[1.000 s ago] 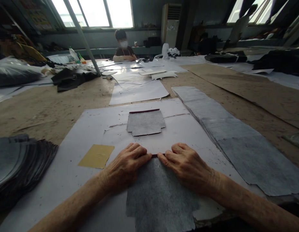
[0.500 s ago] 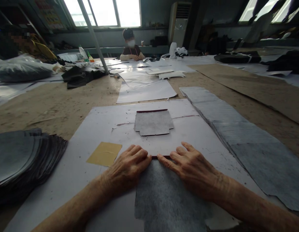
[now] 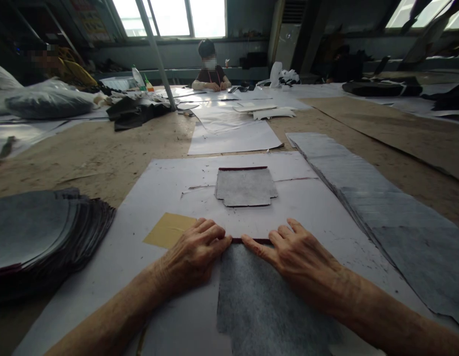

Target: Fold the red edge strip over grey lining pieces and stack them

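A grey fabric piece (image 3: 266, 296) with a dark red folded strip along its far edge lies before me, its near part running out of view. At the left end of that strip, my left hand (image 3: 201, 249) is closed, with bent fingers and its thumb side pressed on the fold. My right hand (image 3: 288, 252) rests on the piece with fingers apart, its index fingertip on the strip and the little finger raised. The undersides of both hands are hidden. Beyond them sits a smaller grey piece (image 3: 246, 187) with dark red edges and notched corners.
White paper (image 3: 170, 183) lies under the work, with a tan square (image 3: 168, 230) partly behind my left hand. A stack of rounded grey pieces (image 3: 36, 227) stands left; long grey sheets (image 3: 362, 198) are piled right. A person (image 3: 210, 74) sits across the table, near a pole (image 3: 157, 59).
The view has swung slightly left, so the table things appear further right. Both hands have shifted a little left along the strip, and my left hand now overlaps the tan square.
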A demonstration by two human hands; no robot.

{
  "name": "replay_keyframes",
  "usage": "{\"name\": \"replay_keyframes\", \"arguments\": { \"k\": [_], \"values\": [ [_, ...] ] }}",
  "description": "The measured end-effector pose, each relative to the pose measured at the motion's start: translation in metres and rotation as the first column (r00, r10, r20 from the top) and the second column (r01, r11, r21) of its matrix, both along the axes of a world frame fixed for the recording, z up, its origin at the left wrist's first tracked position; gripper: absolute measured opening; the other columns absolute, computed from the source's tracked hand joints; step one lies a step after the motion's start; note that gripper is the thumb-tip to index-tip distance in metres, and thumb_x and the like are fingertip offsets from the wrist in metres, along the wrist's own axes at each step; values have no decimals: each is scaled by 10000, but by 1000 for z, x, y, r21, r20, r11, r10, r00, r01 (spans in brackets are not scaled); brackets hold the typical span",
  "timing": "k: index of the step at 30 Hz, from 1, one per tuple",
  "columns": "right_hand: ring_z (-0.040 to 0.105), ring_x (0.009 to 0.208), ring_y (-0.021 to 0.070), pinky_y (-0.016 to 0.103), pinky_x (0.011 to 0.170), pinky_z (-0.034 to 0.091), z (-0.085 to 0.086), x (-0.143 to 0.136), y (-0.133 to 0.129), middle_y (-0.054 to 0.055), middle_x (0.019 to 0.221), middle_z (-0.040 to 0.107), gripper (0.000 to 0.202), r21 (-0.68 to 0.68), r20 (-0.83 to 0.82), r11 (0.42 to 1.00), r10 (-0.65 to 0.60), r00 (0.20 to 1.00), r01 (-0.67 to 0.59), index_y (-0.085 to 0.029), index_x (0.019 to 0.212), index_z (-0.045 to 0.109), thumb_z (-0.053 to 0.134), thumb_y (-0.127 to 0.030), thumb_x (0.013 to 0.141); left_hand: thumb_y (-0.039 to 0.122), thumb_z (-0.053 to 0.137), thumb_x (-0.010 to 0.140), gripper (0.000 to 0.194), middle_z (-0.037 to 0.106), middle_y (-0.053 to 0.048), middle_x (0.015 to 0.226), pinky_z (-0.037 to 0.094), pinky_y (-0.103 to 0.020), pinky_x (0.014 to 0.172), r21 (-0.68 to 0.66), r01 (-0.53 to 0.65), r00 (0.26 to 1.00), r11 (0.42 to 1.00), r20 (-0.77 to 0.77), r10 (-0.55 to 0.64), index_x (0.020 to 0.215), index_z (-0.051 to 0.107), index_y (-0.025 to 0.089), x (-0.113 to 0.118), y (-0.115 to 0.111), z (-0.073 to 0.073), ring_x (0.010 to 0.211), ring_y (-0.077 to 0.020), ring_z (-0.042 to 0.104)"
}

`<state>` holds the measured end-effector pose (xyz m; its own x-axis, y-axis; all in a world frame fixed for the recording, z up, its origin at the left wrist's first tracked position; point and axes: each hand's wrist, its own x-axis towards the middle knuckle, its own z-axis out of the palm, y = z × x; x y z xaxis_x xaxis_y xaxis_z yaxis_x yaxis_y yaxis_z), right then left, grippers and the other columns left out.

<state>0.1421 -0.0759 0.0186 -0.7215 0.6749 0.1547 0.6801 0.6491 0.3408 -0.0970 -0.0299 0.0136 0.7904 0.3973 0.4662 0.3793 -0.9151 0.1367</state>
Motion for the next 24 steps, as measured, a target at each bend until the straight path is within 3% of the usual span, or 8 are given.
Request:
{"name": "replay_keyframes", "arguments": {
  "k": [6, 12, 14, 16, 18, 20, 24],
  "values": [
    [515, 824, 241, 467, 924, 391, -7, 0, -3, 59, 824, 527, 745, 75, -92, 997, 0, 996, 7, -247, 1405, 243, 376, 10, 718, 23, 383, 754, 337, 566, -72, 790, 419, -332, 670, 35, -8, 1000, 999, -19, 9, 1019, 559, 135, -1, 3, 0, 733, -164, 489],
    [507, 923, 263, 497, 976, 336, -10, -4, -7, 69, 881, 554, 732, 131, -14, 991, -9, 1000, 10, -228, 1406, 241, 381, 8, 728, 49, 369, 762, 363, 578, -80, 836, 404, -342, 677, 1, 1, 998, 1000, 60, -1, 1061, 552, 146, 3, -1, 4, 743, -169, 508],
    [520, 877, 253, 497, 946, 360, -4, -5, -5, 66, 845, 565, 695, 131, 5, 991, -17, 1000, 16, -219, 1390, 283, 397, 1, 740, 67, 380, 782, 353, 576, -71, 807, 402, -340, 681, -64, 20, 998, 998, 54, -17, 1083, 548, 145, 6, -4, 6, 734, -169, 514],
    [524, 789, 236, 492, 894, 399, 3, -2, -4, 65, 793, 572, 577, 70, -6, 997, -21, 1000, 21, -176, 1310, 422, 410, -18, 755, 76, 403, 800, 308, 568, -60, 779, 400, -332, 684, -116, 15, 999, 993, 42, -11, 1053, 564, 148, 8, -6, 7, 720, -163, 515],
    [511, 713, 210, 472, 850, 429, 9, 7, -4, 69, 745, 575, 409, 17, -118, 1000, 9, 993, -7, -114, 1122, 579, 396, -25, 767, 75, 413, 815, 278, 565, -58, 788, 399, -329, 689, -139, 6, 999, 990, 35, -1, 1030, 573, 151, 8, -7, 8, 719, -158, 511],
    [518, 771, 209, 442, 852, 435, 12, 22, -9, 98, 816, 599, 313, 29, -305, 999, 41, 951, -34, -72, 977, 626, 390, -22, 777, 79, 417, 833, 276, 563, -58, 821, 404, -322, 692, -153, 2, 999, 988, 35, 4, 1046, 570, 165, 7, -6, 7, 729, -151, 506],
    [495, 966, 218, 382, 845, 436, 8, 54, -28, 94, 1023, 605, 277, 96, -569, 995, 32, 822, 28, -108, 993, 604, 488, -5, 764, 113, 466, 843, 225, 543, -59, 925, 430, -294, 700, -133, -19, 997, 991, 71, 29, 1005, 595, 199, 5, -3, 4, 808, -151, 513]
  ]
}}
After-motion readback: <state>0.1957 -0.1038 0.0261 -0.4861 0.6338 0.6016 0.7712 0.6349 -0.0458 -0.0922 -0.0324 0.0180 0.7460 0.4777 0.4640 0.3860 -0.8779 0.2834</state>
